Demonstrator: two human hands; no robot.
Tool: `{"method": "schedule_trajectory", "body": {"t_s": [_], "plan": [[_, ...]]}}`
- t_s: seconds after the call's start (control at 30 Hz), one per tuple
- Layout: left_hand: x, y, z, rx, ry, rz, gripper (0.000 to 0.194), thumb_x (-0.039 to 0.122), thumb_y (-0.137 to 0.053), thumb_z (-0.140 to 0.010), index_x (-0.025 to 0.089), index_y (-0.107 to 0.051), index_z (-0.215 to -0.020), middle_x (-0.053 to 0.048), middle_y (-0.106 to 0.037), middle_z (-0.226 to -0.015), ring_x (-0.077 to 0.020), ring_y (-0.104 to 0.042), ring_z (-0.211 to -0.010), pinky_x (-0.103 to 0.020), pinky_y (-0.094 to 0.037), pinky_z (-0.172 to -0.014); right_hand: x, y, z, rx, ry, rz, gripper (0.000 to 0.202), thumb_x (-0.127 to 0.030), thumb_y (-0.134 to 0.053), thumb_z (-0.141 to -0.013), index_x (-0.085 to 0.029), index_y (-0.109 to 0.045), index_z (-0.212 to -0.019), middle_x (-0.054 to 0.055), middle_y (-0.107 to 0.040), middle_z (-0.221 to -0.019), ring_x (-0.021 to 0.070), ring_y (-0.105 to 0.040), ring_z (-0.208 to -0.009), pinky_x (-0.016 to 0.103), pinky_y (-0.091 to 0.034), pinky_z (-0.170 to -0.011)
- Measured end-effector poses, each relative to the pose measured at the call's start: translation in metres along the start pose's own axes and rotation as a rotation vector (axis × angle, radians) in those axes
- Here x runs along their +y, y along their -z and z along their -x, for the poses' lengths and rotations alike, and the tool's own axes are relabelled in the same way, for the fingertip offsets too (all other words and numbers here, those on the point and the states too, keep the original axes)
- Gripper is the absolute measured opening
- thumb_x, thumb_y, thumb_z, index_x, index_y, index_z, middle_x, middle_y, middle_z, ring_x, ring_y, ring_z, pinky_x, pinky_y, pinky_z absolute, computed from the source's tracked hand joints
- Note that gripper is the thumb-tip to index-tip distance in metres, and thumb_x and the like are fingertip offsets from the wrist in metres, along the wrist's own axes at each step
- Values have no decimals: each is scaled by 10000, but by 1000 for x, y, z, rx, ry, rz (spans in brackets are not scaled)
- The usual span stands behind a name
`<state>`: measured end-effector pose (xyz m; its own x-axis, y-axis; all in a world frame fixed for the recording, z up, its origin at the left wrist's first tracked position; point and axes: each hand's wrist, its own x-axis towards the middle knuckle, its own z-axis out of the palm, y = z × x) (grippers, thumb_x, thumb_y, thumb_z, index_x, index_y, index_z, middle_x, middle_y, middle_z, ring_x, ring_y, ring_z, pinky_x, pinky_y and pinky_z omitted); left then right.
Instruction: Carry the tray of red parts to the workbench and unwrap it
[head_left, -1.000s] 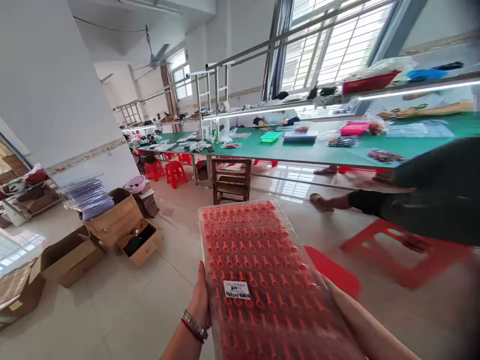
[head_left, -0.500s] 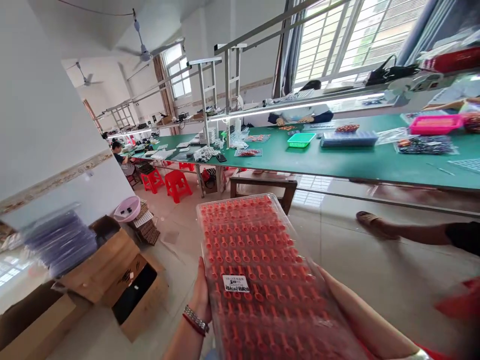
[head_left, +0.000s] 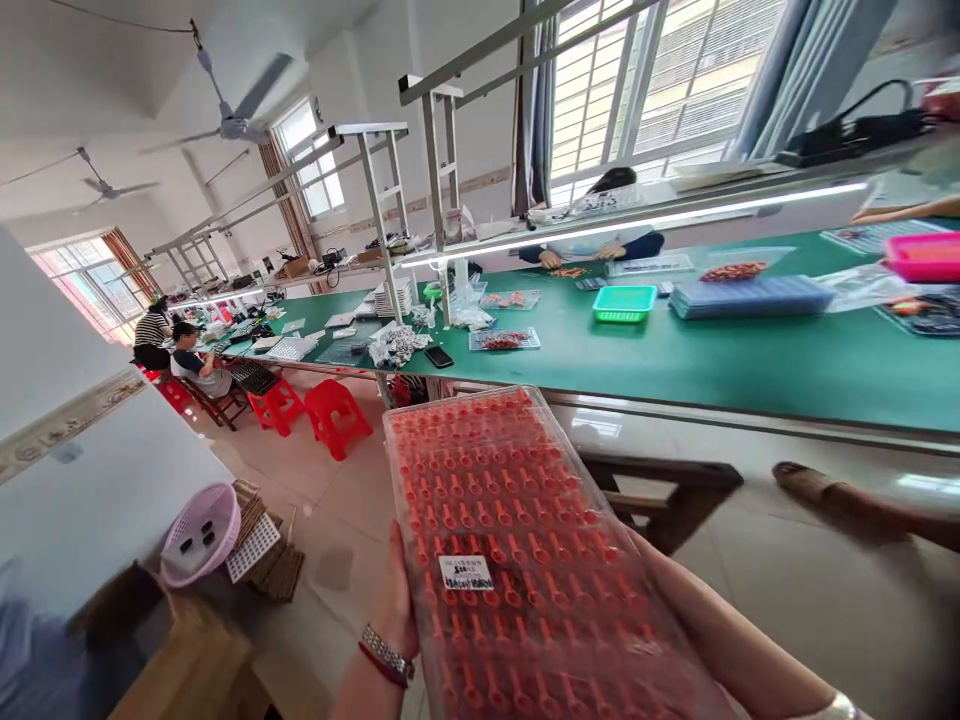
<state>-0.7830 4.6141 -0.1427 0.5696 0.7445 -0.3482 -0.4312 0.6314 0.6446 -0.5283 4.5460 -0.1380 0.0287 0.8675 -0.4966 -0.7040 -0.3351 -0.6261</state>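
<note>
I carry a clear tray of red parts [head_left: 517,560] across the workshop floor, the tray filling the lower centre of the frame and tilting away from me toward the long green surface [head_left: 750,360] in the middle right. My left hand [head_left: 397,600] is clamped on the tray's near left edge, thumb on the rim, a bracelet at the wrist; my right hand is hidden beneath the tray, only the forearm showing at lower right, so I cannot tell how its grip stands. Doing this well, I judge, means keeping the tray level so the rows of parts stay seated, and steering clear of the wooden stool [head_left: 667,490] just beyond the tray's right edge and the sandalled foot [head_left: 817,485] of a person at right. A white label [head_left: 466,572] sits near my thumb.
</note>
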Motion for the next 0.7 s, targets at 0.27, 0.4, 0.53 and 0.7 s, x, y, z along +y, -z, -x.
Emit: {"method": "schedule_trajectory", "body": {"t_s": [0.27, 0.4, 0.53, 0.7], "plan": [[105, 15, -151, 4, -36, 4, 707, 605, -228, -992, 117, -584, -1361, -134, -689, -1274, -286, -591, -1253, -453, -286, -1188, -91, -43, -162, 22, 16, 110, 337, -356, -485, -1033, -272, -622, -1329, 20, -661, -1290, 254, -643, -1152, 334, -558, -957], [142, 26, -216, -56, -19, 41, 707, 617, -238, -985, 130, -592, -1356, -131, -664, -1313, -310, -590, -1249, -479, -306, -1174, -122, -62, -222, 3, 28, 144, 416, -428, -610, -958, -237, -629, -1328, 61, -687, -1242, 310, -661, -1111, 418, -537, -986], [176, 39, -284, -101, 19, 41, 759, 637, -226, -977, 89, -551, -1389, -165, -651, -1322, -330, -593, -1239, -492, -320, -1163, -143, -74, -278, -28, 20, 53, 453, -427, -651, -935, -216, -624, -1335, 88, -702, -1210, 339, -655, -1112, 468, -524, -993], [222, 49, -379, -173, 84, 16, 754, 638, -272, -970, 80, -517, -1414, -182, -636, -1337, -333, -582, -1252, -497, -332, -1155, -176, -91, -346, -36, 45, -97, 471, -410, -674, -924, -219, -612, -1350, 80, -662, -1282, 340, -593, -1204, 463, -479, -1052]]}}
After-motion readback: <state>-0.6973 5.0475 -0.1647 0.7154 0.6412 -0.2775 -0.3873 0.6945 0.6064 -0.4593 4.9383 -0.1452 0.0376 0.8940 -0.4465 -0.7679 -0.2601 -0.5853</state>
